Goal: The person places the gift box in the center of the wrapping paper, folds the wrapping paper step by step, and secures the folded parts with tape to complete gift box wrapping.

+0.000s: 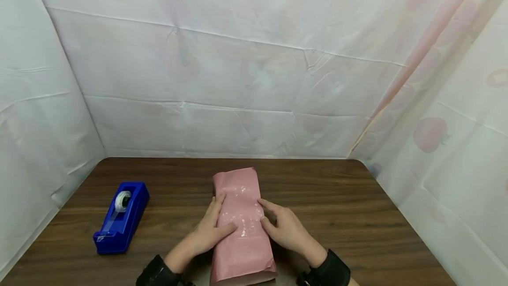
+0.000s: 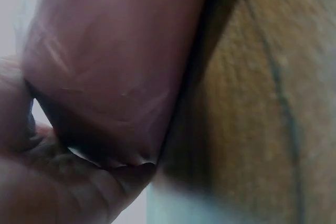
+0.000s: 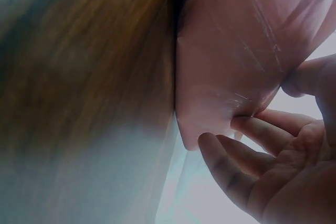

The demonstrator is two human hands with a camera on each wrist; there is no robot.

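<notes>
A long package wrapped in pink paper (image 1: pixel 242 250) lies on the table, pointing away from me, with shiny clear tape across its top. On its left edge rests my left hand (image 1: pixel 208 228), thumb on the upper face and fingers reaching forward along the side. My right hand (image 1: pixel 289 227) touches the opposite edge with its index finger and thumb. In the left wrist view, fingertips (image 2: pixel 139 174) meet the lower side of the package. The right wrist view shows loosely spread fingers (image 3: pixel 218 158) against its side. The package's near end shows a paper edge.
To the left stands a blue tape dispenser (image 1: pixel 132 215) with a roll of clear tape (image 1: pixel 119 198). The dark wooden table (image 1: pixel 337 206) has white sheeting (image 1: pixel 238 78) behind it and on both sides. Black bands (image 1: pixel 331 272) circle my wrists.
</notes>
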